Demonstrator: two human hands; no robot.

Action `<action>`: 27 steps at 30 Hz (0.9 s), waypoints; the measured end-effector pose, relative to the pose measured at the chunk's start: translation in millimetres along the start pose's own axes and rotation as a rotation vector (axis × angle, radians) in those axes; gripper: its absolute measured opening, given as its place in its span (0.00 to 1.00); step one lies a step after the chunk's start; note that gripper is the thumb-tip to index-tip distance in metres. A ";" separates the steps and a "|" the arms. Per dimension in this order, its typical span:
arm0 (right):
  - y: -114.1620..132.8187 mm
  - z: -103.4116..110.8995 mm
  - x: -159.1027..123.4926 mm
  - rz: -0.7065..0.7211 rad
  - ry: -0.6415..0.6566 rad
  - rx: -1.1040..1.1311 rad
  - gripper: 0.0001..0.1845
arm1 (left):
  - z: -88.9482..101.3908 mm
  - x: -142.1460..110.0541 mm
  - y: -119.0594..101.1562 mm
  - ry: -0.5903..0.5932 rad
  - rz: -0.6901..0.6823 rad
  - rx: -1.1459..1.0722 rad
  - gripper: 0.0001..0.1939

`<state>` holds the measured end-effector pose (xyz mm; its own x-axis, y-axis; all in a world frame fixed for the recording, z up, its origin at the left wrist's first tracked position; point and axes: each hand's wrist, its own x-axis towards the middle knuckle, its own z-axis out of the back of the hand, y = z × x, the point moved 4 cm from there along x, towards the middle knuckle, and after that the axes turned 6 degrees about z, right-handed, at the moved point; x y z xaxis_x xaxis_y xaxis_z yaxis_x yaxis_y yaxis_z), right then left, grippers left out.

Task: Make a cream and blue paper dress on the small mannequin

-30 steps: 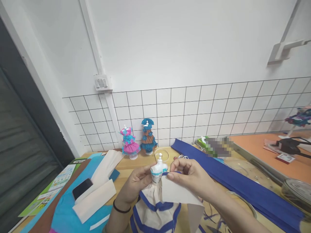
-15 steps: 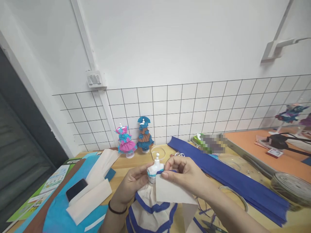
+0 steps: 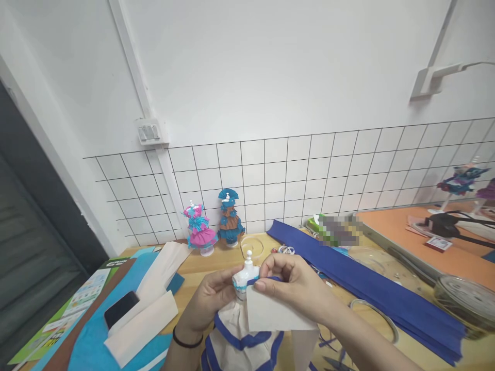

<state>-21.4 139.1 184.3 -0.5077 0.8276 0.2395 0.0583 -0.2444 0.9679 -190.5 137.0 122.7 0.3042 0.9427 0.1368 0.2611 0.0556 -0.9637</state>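
Note:
A small white mannequin point(image 3: 246, 275) stands upright before me, teal trim round its chest. Its cream paper skirt point(image 3: 235, 330) carries blue bands. My left hand point(image 3: 218, 294) is closed round the torso's left side, thumb in front. My right hand point(image 3: 288, 275) pinches the top edge of a cream paper strip point(image 3: 276, 312) with a blue border, at the torso's right side. The strip hangs over part of the skirt, its lower end folding downward. The back of the torso is hidden.
Two dressed mini mannequins, one pink point(image 3: 201, 229) and one teal and brown point(image 3: 231, 219), stand by the wall. Left lie cream paper point(image 3: 141, 330), a phone point(image 3: 121, 310) and blue paper point(image 3: 88, 330). Long navy paper point(image 3: 363, 288), a ribbon spool point(image 3: 469, 304) and scissors point(image 3: 336, 363) are on the right.
The view has tilted slightly, so the hands and mannequin sit a little lower in the picture. Both hands keep the same hold, and the cream strip stays against the torso.

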 end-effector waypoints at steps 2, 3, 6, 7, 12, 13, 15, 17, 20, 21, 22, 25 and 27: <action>0.4 -0.7 -0.2 -0.012 0.008 0.008 0.15 | -0.2 -0.2 0.2 0.004 0.002 -0.002 0.17; 0.6 -1.0 -0.4 -0.017 0.013 0.015 0.15 | -0.7 -0.7 0.2 0.008 0.003 -0.004 0.17; 0.6 -1.8 -2.2 -0.039 0.026 0.027 0.16 | -3.4 -2.5 -0.7 0.026 0.006 -0.018 0.16; 0.4 -2.1 -3.1 -0.050 0.030 0.028 0.16 | -4.3 -3.0 -1.1 0.032 0.011 -0.026 0.15; 1.1 -3.2 -5.7 -0.055 0.025 0.022 0.15 | -5.3 -3.4 -1.5 0.056 0.020 -0.073 0.14; 1.2 -3.5 -5.7 -0.052 0.023 0.023 0.15 | -4.8 -3.3 -1.2 0.058 0.017 -0.071 0.14; 0.7 -4.0 -5.5 -0.052 0.020 0.026 0.16 | -3.8 -3.1 -0.6 0.065 0.014 -0.058 0.15; -0.4 -4.4 -5.1 -0.047 0.023 0.027 0.15 | -3.3 -2.9 -0.5 0.072 0.006 -0.052 0.14; -1.9 -4.2 -4.8 -0.036 0.029 0.019 0.15 | -4.2 -2.2 -0.8 0.082 0.007 -0.047 0.14; -2.3 -3.9 -4.8 -0.036 0.030 0.013 0.14 | -4.7 -2.1 -1.0 0.083 0.009 -0.043 0.14; -2.5 -3.5 -5.0 -0.039 0.030 0.005 0.14 | -5.2 -2.0 -1.2 0.080 0.010 -0.041 0.14; -2.3 -2.4 -5.5 -0.057 0.034 -0.017 0.15 | -6.1 -2.5 -2.5 0.059 0.001 -0.043 0.14; -1.5 -2.3 -5.8 -0.058 0.049 -0.018 0.15 | -6.9 -3.0 -3.0 0.056 0.001 -0.042 0.15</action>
<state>-20.5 133.5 181.3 -0.5513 0.8150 0.1786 0.0119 -0.2063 0.9784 -185.8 131.8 126.8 0.3550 0.9229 0.1493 0.2985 0.0394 -0.9536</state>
